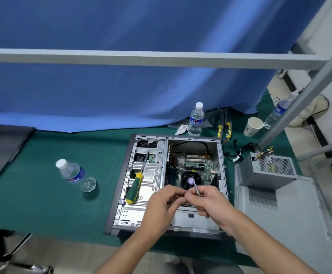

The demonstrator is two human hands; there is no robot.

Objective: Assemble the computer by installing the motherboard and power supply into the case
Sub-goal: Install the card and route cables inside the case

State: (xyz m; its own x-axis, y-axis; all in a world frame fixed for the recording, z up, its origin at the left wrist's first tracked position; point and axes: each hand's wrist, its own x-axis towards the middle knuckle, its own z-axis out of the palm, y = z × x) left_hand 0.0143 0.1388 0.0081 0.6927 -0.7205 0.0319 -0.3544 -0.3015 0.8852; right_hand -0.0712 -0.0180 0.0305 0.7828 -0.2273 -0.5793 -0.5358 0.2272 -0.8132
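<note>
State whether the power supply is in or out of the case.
Out. The power supply sits on the side panel, right of the open case, its cables loose.

Open case (167, 184) lies flat near the tabletop (42, 194) front edge, opening upward. Left bay blocked by screwdriver (136, 184) lying on the drive cage. Right bay: motherboard (196, 165) seated; both hands, left hand (161, 206) and right hand (208, 200), hover over its front half beside the fan (190, 179). Rear half of that bay open from above. Power supply (268, 171) sits on the side panel (279, 214) just beside the case's right wall. Bottle (196, 119) and paper cup (253, 126) stand near the back edge. Lying bottle (72, 173) interrupts the open green stretch left of the case. A grey rail (141, 58) crosses overhead.
</note>
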